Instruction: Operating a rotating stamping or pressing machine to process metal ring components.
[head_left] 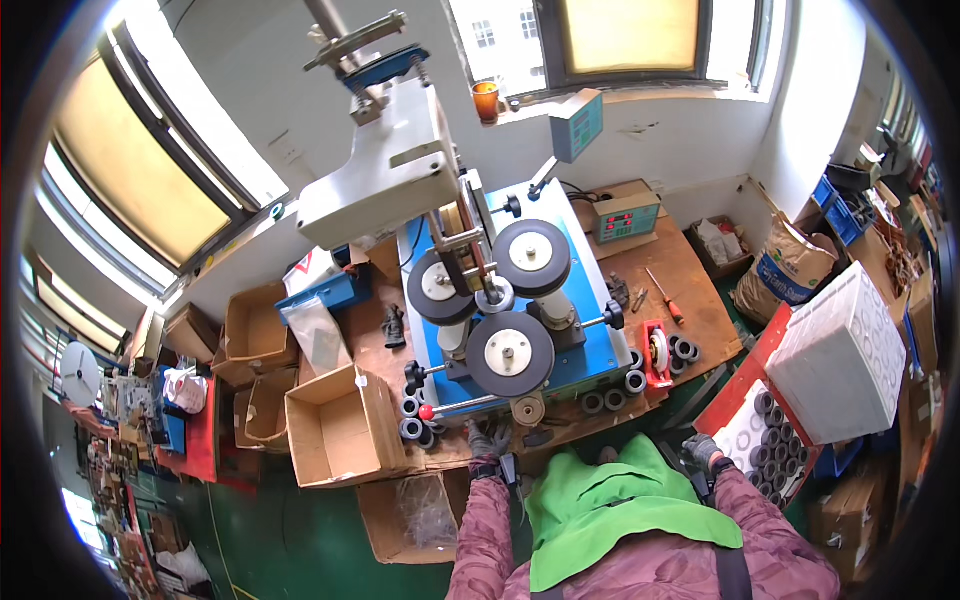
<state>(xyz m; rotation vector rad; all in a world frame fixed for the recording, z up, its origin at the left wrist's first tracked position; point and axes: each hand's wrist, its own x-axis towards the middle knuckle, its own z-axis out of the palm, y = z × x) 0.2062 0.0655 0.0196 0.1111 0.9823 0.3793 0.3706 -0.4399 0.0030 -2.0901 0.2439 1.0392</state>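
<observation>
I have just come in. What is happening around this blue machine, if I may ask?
A person in a green cloth apron is at a brown wooden workbench, facing a blue-topped machine with three round black wheels. The grey-gloved left hand is at the bench's front edge; whether it holds anything is unclear. The grey-gloved right hand is beside a red-edged tray of dark rings; I cannot tell if it touches one. More dark rings sit on both sides of the machine.

Pale walls (700, 140), bright dark-framed windows (556, 45) with yellow panels (630, 35), green floor (290, 530), brown wooden workbench (705, 300)
</observation>
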